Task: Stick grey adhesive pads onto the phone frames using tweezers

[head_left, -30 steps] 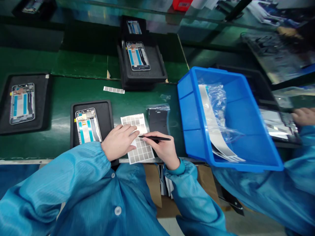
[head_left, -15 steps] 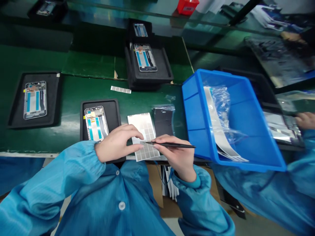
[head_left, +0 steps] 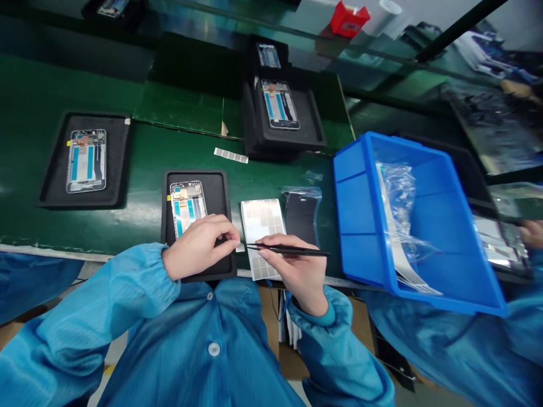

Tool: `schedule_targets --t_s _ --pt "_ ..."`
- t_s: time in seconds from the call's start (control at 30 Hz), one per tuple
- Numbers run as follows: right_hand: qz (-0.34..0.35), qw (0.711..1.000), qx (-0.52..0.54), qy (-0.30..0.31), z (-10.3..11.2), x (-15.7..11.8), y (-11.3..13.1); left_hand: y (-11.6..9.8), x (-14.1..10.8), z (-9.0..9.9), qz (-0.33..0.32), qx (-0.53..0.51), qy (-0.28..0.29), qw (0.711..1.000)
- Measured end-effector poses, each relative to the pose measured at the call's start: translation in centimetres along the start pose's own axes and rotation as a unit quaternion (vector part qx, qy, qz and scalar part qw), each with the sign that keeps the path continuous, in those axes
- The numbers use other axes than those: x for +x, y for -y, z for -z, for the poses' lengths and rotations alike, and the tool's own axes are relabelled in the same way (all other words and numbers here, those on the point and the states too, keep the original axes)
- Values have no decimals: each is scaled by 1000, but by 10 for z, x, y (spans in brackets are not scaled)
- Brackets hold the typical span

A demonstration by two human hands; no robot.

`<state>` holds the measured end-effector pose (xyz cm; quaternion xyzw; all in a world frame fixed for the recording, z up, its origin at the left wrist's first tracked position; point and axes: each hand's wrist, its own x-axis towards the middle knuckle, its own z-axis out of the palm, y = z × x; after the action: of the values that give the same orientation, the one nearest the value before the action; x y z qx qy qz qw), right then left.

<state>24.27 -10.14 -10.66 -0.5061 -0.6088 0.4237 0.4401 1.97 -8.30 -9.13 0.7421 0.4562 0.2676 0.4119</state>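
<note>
My left hand [head_left: 201,247] has thumb and forefinger pinched at a small pale sticker [head_left: 240,247]. Black tweezers [head_left: 292,250] lie in the grip of my right hand [head_left: 303,274], their tips pointing left close to that sticker. Under the right fingers rests a sheet of square grey stickers [head_left: 262,215], reaching the bench edge. An opened phone [head_left: 186,198] with blue strips and a yellow tab sits in a black tray [head_left: 218,195]; my left hand covers its lower part. A dark curved sheet in clear film [head_left: 302,212] lies right of the sticker sheet.
A blue bin [head_left: 356,226] holding clear plastic and white strips stands at right. Another phone [head_left: 87,161] lies in a tray at left. Stacked black trays [head_left: 311,121] with phones are behind. A short sticker strip [head_left: 231,155] lies on the green bench. A co-worker's hand [head_left: 532,233] shows far right.
My left hand and the tweezers have moved slightly left of the sticker sheet, and a small sticker now shows between them. The left fingers have closed together. The view has shifted.
</note>
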Motion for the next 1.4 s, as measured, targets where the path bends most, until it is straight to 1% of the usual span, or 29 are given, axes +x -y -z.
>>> schedule_targets --t_s 0.27,0.33,0.4,0.47,0.53,0.6,0.67,0.77,0.87,1.0,1.2,1.4 --pt "24 1000 -2 10 -16 5 6 9 -7 8 0 -9 -11 1000" --pt "32 999 -5 2 -19 5 6 12 -14 9 -3 -8 -30 1000" --pt "33 999 -15 -8 -22 5 6 17 -25 11 -3 10 -66 998" --pt "30 999 -36 -18 -25 7 6 25 -40 15 8 63 -114 991" --pt "20 998 -52 -26 -31 11 6 35 -55 21 30 152 -151 976" --pt "5 998 -51 -26 -40 18 6 45 -66 27 48 236 -167 956" --pt "-14 999 -41 -19 -53 29 7 53 -71 33 53 285 -170 942" --pt "-49 999 -19 -5 -76 49 8 62 -69 37 53 308 -189 931" --pt "-74 997 13 15 -98 68 7 69 -64 35 53 307 -204 928" --pt "-89 995 27 31 -117 80 1 76 -61 29 57 287 -210 933" --pt "-90 995 -18 48 -123 82 -10 79 -61 26 59 281 -211 934" --pt "-76 995 -53 48 -124 84 -8 78 -61 26 64 283 -213 933"
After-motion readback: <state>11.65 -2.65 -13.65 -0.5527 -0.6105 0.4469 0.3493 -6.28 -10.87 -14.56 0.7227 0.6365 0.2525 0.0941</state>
